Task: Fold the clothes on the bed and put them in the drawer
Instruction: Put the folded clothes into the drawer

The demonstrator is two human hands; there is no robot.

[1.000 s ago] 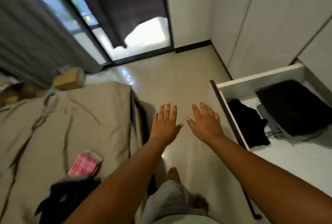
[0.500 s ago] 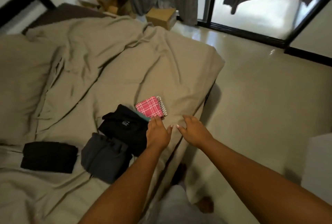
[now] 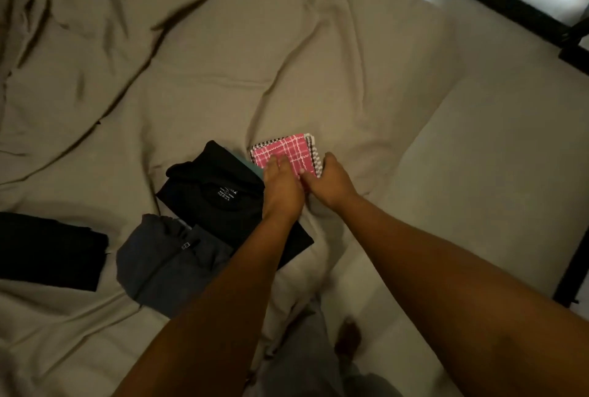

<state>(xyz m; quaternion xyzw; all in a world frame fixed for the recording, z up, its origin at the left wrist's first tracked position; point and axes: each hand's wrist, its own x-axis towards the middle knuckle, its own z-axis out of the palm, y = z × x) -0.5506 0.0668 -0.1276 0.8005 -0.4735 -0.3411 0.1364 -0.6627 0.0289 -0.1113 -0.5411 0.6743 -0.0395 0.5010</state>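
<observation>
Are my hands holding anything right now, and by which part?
The folded pink checked cloth: the right hand grips its near right corner, while the left hand rests its fingers on top.

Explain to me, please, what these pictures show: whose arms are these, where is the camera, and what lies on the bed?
No machine: a person works with bare hands. The camera sits on the person's head and looks down, so both arms enter from below. On the wrinkled beige bedsheet lie a folded black T-shirt, a folded dark grey garment and a flat folded black cloth. The left hand lies on a folded pink checked cloth; the right hand touches its right edge. Whether the right one grips it, I cannot tell.
</observation>
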